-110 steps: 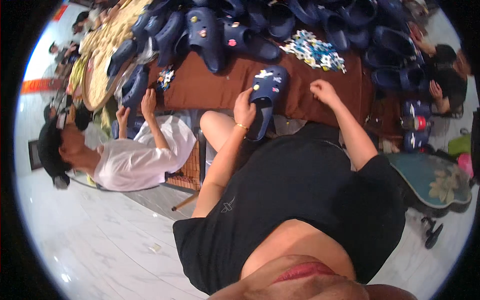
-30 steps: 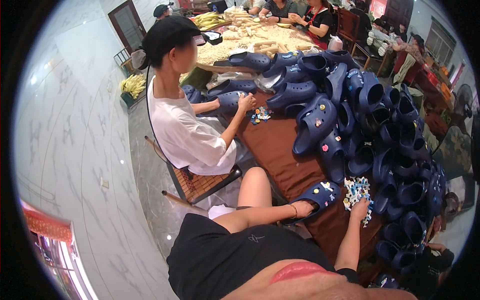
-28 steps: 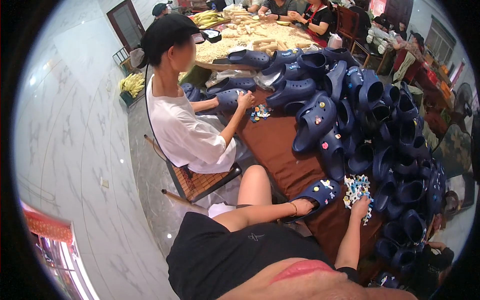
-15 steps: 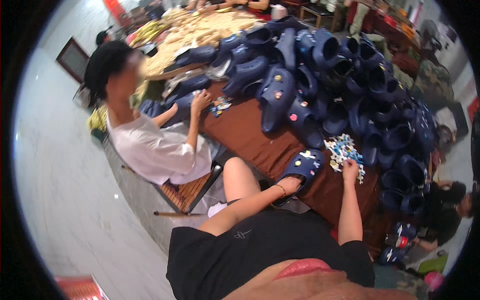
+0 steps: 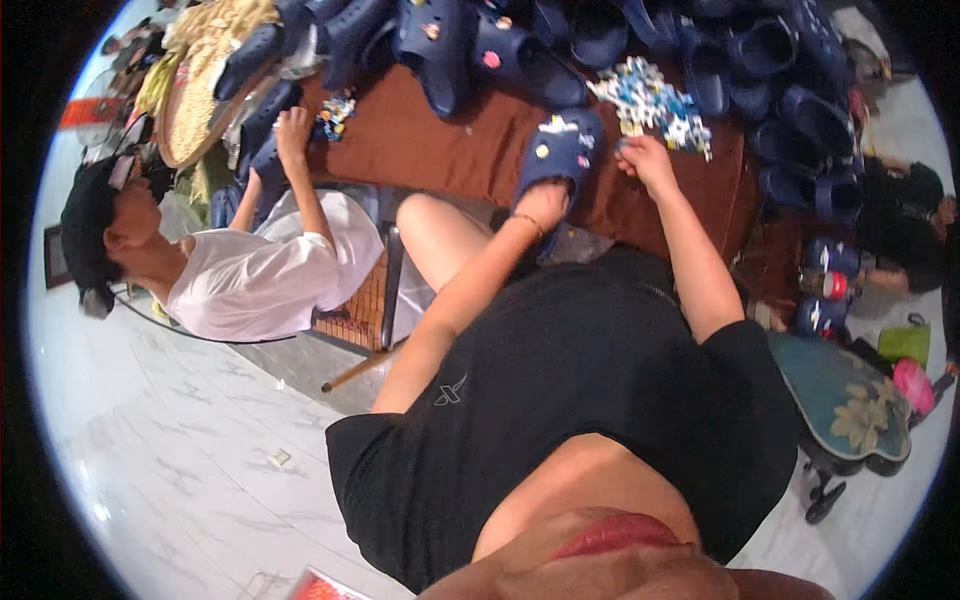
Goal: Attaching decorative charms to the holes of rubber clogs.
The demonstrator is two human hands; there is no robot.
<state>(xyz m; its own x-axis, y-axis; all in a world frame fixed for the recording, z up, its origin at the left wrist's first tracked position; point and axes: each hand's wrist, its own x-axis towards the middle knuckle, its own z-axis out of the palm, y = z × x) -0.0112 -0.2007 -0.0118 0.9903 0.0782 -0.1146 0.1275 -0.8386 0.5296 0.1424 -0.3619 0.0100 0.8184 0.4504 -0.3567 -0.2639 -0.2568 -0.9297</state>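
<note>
A navy blue clog (image 5: 562, 150) with several small charms on its top is in front of me, toe pointing away. My left hand (image 5: 545, 203) is pushed into its opening and holds it from inside, most of the fingers hidden. To the right of the clog, my right hand (image 5: 646, 163) is closed in a pinch at the near edge of a pile of white and blue shoe charms (image 5: 650, 100). Whatever is between its fingertips is too small to make out. The pile lies on a brown cloth-covered table (image 5: 430, 150).
Many navy clogs (image 5: 432, 50) cover the table's far side. At left, a person in a white shirt (image 5: 265, 270) handles another clog beside a small charm pile (image 5: 336, 115). A round tray (image 5: 200, 100) stands beyond. At right are a bottle (image 5: 828, 285) and a teal stool (image 5: 840, 400).
The view has tipped down, so the table sits higher in it. My right hand has drawn back from the charm pile toward the clog. My left hand stays in the clog.
</note>
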